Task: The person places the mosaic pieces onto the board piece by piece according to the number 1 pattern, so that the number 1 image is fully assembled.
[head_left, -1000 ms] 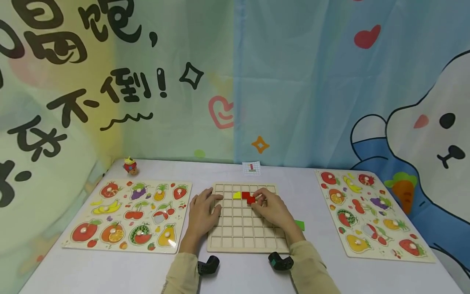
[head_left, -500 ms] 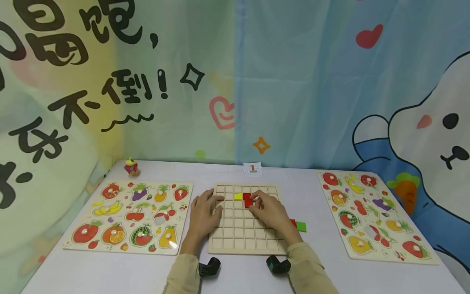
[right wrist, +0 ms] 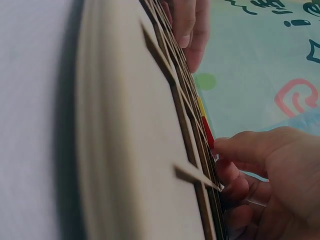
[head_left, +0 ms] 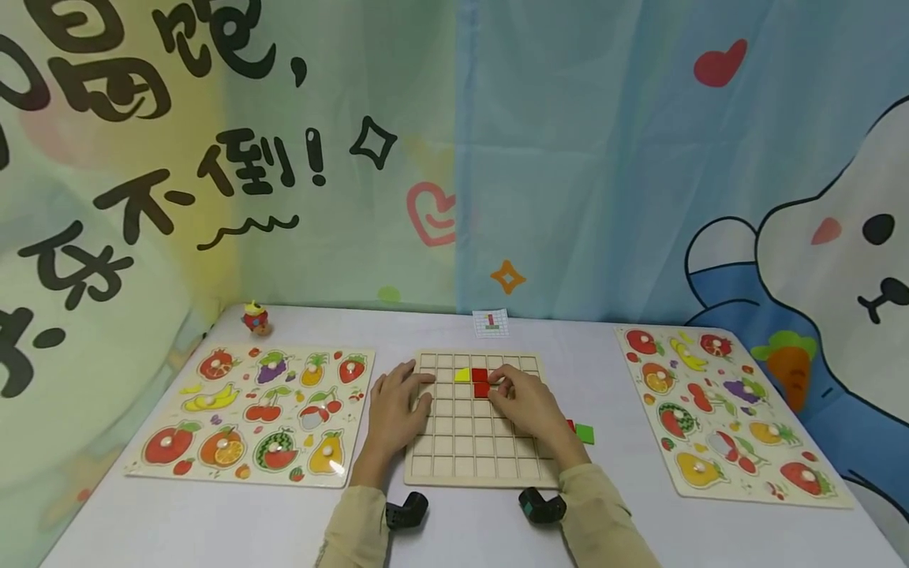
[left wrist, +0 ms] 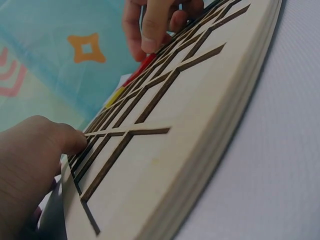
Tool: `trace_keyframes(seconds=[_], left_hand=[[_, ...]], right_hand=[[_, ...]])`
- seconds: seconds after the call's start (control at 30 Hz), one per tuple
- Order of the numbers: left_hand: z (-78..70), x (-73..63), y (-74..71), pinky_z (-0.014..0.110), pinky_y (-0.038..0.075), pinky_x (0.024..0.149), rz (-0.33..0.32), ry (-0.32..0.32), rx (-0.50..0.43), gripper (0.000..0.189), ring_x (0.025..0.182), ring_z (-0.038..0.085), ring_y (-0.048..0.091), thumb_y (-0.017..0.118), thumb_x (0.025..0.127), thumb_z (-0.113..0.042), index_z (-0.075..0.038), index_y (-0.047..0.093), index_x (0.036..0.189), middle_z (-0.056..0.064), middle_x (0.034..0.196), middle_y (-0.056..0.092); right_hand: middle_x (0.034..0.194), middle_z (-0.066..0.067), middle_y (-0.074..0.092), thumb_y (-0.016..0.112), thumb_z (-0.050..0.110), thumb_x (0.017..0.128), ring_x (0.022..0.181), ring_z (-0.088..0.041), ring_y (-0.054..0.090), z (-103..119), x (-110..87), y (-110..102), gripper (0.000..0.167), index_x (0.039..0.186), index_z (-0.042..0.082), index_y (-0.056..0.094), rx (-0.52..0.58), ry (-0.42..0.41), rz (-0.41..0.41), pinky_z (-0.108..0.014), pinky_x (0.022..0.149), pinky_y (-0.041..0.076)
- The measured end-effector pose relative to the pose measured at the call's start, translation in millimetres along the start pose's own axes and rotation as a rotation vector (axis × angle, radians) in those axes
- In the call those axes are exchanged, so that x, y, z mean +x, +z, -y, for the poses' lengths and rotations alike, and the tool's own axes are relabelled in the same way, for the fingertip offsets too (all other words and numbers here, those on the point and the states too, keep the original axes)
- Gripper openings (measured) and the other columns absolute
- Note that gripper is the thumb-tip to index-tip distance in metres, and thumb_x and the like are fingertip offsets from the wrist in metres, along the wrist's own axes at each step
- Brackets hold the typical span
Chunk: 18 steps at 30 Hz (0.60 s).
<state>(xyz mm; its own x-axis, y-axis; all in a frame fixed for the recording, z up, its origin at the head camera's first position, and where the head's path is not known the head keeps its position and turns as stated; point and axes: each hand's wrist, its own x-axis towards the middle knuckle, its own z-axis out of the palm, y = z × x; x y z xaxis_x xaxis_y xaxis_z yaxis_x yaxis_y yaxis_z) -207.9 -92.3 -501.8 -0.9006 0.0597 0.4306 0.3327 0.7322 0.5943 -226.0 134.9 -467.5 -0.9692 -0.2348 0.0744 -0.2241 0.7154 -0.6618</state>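
Observation:
A pale wooden grid board (head_left: pixel 461 450) lies flat in front of me. A yellow tile (head_left: pixel 463 375) sits in its upper part, with a red square tile (head_left: pixel 480 375) beside it and a second red square tile (head_left: pixel 480 390) directly below that one. My right hand (head_left: pixel 529 406) hovers over the board's right half, its loosely bent thumb and forefinger at the right edge of the lower red tile. In the right wrist view the thumb tip (right wrist: pixel 220 146) meets the red strip's end. My left hand (head_left: pixel 394 410) rests along the board's left edge, fingers relaxed over the rim.
Fruit puzzle boards stand left (head_left: pixel 248 414) and right (head_left: pixel 731 410) of the grid board. A green tile (head_left: pixel 585 434) and part of a red tile (head_left: pixel 570 425) lie beyond my right wrist. A printed pattern card (head_left: pixel 490 323) and a small toy figure (head_left: pixel 256 319) are farther back.
The lower red tile, skewed to the right a second ago, now lies squarely under the upper one. My right fingers have eased slightly off to its right. The left hand stays in place.

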Motion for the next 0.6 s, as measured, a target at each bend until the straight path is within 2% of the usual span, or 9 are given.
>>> trace_keyframes(seconds=[0.3, 0.6], left_hand=[[-0.6, 0.0, -0.4, 0.060, 0.024, 0.108, 0.005, -0.006, -0.010, 0.024, 0.131, 0.033, 0.045, 0.061, 0.084, -0.016, -0.016, 0.069, 0.107, 0.017, 0.135, 0.053], [-0.8, 0.3, -1.0, 0.060, 0.024, 0.108, 0.005, 0.002, -0.005, 0.024, 0.130, 0.032, 0.046, 0.061, 0.085, -0.016, -0.016, 0.069, 0.107, 0.017, 0.135, 0.054]], right_hand=[[0.072, 0.004, 0.053, 0.065, 0.021, 0.086, 0.059, -0.010, 0.045, 2.4, 0.6, 1.1, 0.015, 0.100, 0.015, 0.062, -0.034, 0.001, 0.001, -0.025, 0.056, 0.036], [0.077, 0.003, 0.056, 0.060, 0.020, 0.088, 0.064, -0.010, 0.047, 1.7, -1.3, -3.9, 0.015, 0.102, 0.014, 0.063, 0.021, -0.024, 0.033, -0.024, 0.059, 0.038]])
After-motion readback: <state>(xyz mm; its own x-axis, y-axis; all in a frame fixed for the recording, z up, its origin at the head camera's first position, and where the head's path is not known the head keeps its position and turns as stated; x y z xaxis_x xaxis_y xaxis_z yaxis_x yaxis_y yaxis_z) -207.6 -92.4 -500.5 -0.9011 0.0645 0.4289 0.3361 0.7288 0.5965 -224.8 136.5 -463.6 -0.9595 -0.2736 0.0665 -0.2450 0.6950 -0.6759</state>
